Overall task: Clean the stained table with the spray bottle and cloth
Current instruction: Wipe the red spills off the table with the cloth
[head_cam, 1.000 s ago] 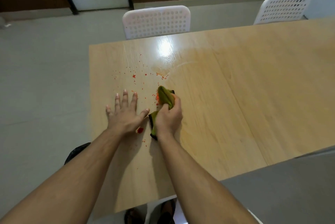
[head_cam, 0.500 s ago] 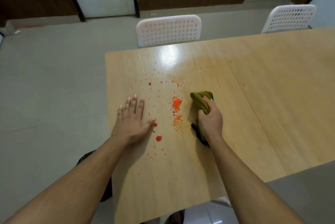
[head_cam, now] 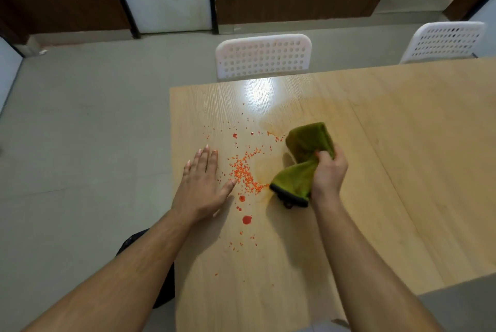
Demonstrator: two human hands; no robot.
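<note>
Our left hand flat on the table, fingers straight, orange-red stains just beyond its thumb, our right hand gripping the green cloth, cloth spilling past its curled fingers, spray bottle unseen

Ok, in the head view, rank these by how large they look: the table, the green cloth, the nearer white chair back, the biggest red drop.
1. table
2. nearer white chair back, though it stands farther off
3. green cloth
4. biggest red drop
</note>
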